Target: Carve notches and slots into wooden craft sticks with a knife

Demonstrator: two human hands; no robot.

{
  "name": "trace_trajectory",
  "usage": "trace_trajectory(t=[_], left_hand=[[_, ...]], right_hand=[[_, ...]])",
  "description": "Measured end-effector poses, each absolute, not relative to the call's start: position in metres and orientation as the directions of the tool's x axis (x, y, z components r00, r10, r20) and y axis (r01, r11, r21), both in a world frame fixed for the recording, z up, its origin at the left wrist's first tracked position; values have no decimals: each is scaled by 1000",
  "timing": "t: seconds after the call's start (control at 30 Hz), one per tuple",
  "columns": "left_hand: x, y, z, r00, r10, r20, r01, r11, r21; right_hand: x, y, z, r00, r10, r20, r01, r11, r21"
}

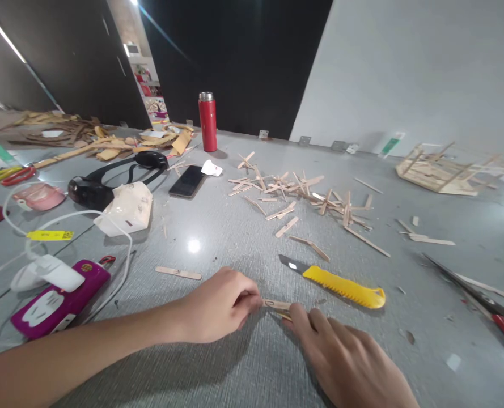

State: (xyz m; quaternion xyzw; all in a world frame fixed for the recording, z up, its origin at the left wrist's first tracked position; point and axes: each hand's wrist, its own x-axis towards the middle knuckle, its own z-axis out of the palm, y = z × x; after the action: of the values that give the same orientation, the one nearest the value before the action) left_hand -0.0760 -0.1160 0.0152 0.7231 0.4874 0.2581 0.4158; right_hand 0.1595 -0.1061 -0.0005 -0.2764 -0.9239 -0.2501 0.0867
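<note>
The left hand (pixel 224 309) and right hand (pixel 341 351) are pinching a stick (pixel 276 305); loose sticks (pixel 296 187) are lying unjoined (a frame (pixel 430 174) is standing assembled).

Here we are at head height, one camera facing forward and down across the worktop (pixel 234 243); left hand (pixel 217 303) and right hand (pixel 345 351) loom close, low in the view; the dark panel (pixel 234 62) stands farther off, up top.
</note>
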Motion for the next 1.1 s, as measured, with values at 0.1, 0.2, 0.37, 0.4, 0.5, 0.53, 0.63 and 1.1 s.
trace_trajectory(t=[0.1, 0.2, 0.37, 0.4, 0.5, 0.53, 0.63, 1.1], left_hand=[[-76, -116, 14, 396, 918, -34, 492, -181, 852], [-77, -115, 11, 409, 912, -40, 502, -188, 844], [-80, -112, 11, 455, 889, -55, 506, -208, 837], [-80, -111, 12, 469, 881, -57, 507, -216, 835], [-81, -110, 17, 517, 854, -58, 509, -252, 823], [-81, -110, 18, 531, 845, -56, 508, -265, 819], [-81, -110, 20, 562, 825, -50, 508, -297, 808], [-81, -112, 14, 565, 825, -20, 535, -348, 770]], right_hand=[[159, -107, -1, -828, 471, 304, 560, 714, 419], [162, -107, -4, -833, 476, 283, 554, 713, 429], [162, -108, -6, -831, 515, 210, 547, 689, 474], [161, -109, -5, -833, 517, 197, 541, 685, 488], [157, -111, 0, -851, 507, 134, 494, 691, 527], [156, -112, 1, -858, 502, 110, 474, 691, 546], [153, -114, 4, -860, 502, 93, 459, 680, 571], [153, -121, 6, -860, 488, 152, 499, 738, 453]])
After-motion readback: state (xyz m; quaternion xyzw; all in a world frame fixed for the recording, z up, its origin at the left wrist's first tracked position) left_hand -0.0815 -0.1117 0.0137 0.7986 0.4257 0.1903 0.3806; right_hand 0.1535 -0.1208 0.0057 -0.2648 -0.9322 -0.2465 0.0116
